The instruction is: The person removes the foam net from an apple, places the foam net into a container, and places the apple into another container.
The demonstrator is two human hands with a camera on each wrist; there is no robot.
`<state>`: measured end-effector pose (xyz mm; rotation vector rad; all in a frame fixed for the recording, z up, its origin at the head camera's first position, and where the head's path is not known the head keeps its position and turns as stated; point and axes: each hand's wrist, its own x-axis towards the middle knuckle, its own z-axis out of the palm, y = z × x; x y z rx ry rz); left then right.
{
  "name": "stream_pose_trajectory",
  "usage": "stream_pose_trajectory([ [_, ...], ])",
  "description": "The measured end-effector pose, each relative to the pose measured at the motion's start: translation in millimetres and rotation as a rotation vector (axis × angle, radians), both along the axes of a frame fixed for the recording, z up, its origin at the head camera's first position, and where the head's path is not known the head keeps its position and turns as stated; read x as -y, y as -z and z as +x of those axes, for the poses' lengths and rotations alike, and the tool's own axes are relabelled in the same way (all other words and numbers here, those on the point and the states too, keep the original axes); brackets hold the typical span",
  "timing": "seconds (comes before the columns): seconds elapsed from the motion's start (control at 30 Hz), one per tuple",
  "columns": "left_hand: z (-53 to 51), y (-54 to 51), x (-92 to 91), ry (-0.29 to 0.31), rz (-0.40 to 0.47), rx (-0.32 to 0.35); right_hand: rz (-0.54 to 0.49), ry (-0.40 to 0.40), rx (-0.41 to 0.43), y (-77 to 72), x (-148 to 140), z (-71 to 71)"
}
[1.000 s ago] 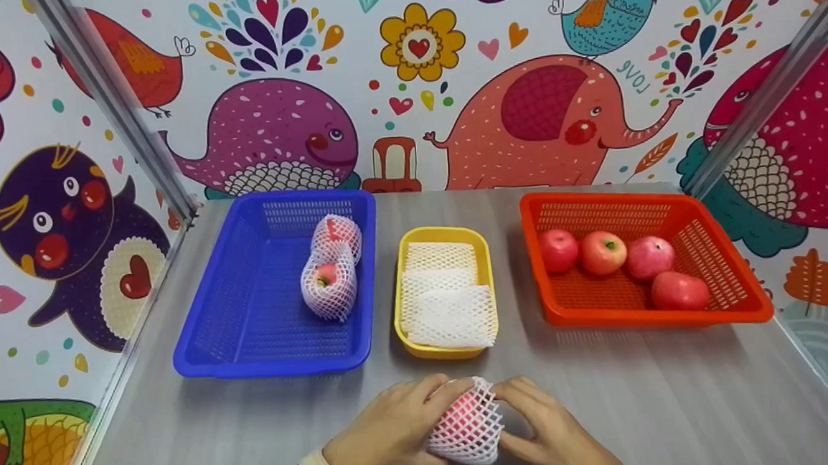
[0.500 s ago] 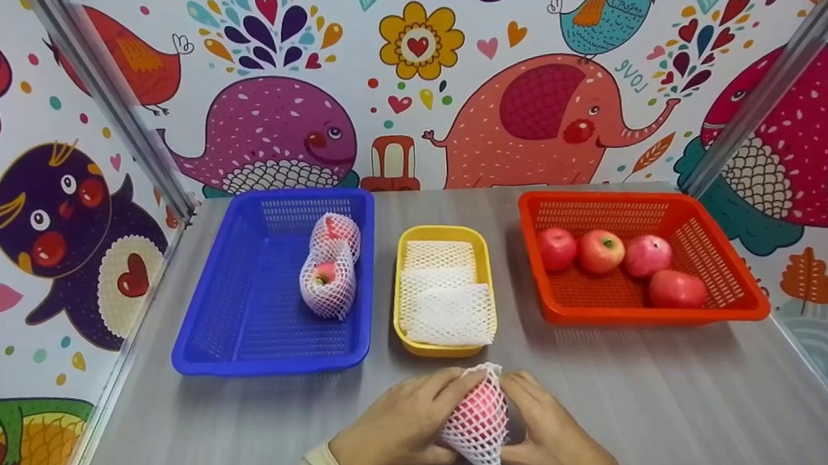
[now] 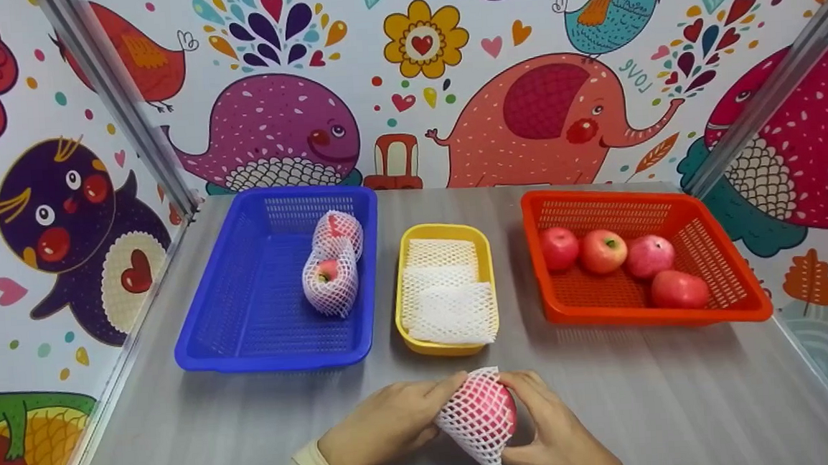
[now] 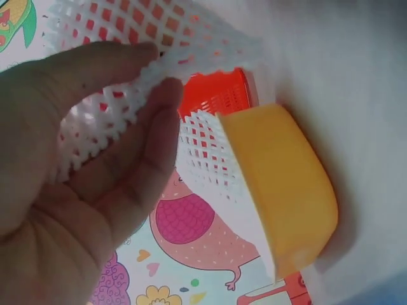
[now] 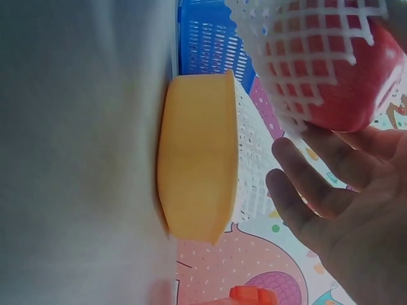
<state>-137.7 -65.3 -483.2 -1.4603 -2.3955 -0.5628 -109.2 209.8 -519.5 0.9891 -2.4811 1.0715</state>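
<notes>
An apple in a white foam net (image 3: 477, 412) is held between both hands near the table's front edge. My left hand (image 3: 390, 424) grips the net's left side; in the left wrist view its thumb and fingers pinch the mesh edge (image 4: 191, 57). On the other side, my right hand (image 3: 559, 425) holds the apple with thumb and curved fingers. The right wrist view shows bare red skin of the apple (image 5: 350, 95) beyond the net's edge, with fingers beneath it. The net's narrow end hangs down toward the front.
A blue basket (image 3: 249, 363) at the left holds two netted apples (image 3: 331, 284). The yellow basket (image 3: 444, 348) in the middle holds white foam nets (image 3: 451, 313). At the right, an orange-red basket (image 3: 649, 315) holds several bare apples (image 3: 603, 251). Printed walls stand behind and beside the table.
The netted apple has shifted slightly right and turned, and more red skin shows at its right side. My left fingers have moved from over its top to its left side.
</notes>
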Motion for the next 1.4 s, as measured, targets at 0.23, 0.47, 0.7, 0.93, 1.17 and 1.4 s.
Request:
stream_pose_trajectory([
  [0.23, -12.9, -7.9, 9.8, -0.062, -0.003, -0.049, 0.036, 0.122, 0.086, -6.2, -13, 4.1],
  [0.47, -51.2, -44.5, 20.2, -0.086, 0.02, -0.072, 0.034, 0.23, 0.105, -7.9, -23, 6.3],
  [0.7, -106.5, -81.1, 1.1, -0.229, -0.037, 0.047, 0.025, 0.205, 0.077, -7.9, -22, 5.4],
  [0.93, -135.2, -57.8, -36.7, -0.459, -0.192, 0.011, 0.037, 0.173, 0.095, -5.7, -19, 7.4],
  [1.17, -136.6, -18.4, -60.3, -0.468, -0.31, -0.076, 0.049, 0.165, 0.078, -1.3, -20, 9.8],
  [1.4, -131.9, -13.5, -59.6, -0.452, -0.439, 0.063, 0.066, 0.168, 0.15, 1.8, -24, 13.8],
])
